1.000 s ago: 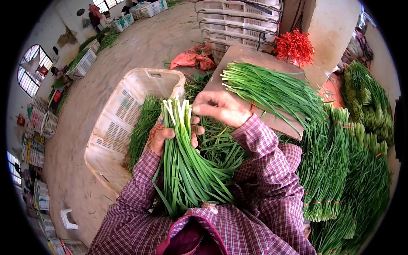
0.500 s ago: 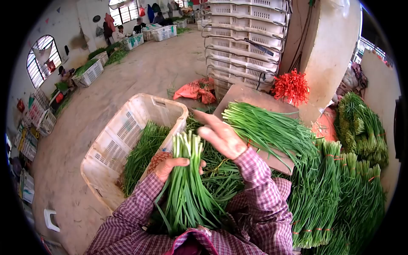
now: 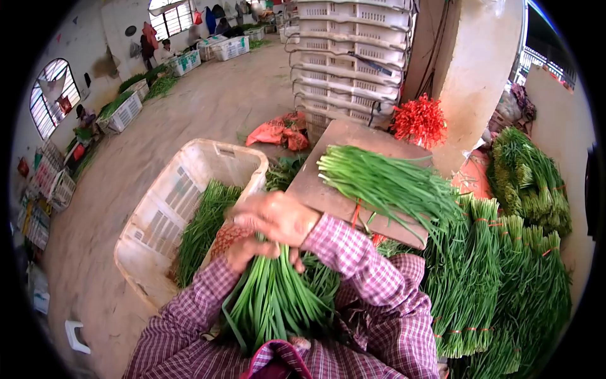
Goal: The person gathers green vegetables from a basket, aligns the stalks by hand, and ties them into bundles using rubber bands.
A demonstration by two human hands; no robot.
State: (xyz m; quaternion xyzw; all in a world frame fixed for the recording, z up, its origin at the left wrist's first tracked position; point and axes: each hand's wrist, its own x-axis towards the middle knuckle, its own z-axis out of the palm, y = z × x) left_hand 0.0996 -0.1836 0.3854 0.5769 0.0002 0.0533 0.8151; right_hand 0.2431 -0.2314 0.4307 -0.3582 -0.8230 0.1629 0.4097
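Left hand (image 3: 248,254) has its fingers closed round the garlic-chive bunch (image 3: 271,294), held before the plaid shirt (image 3: 211,360). Right hand (image 3: 278,218) is over the top, blurred; can't tell its grip. Likely light, floppy, bruises easily; hold by firmer stem end.

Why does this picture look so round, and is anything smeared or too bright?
In the head view, black corners and the bowed pillar suggest a very wide lens; in the head view, the right hand is smeared, while the bundled greens look crisper; in the head view, the arched window is washed out by bright daylight.
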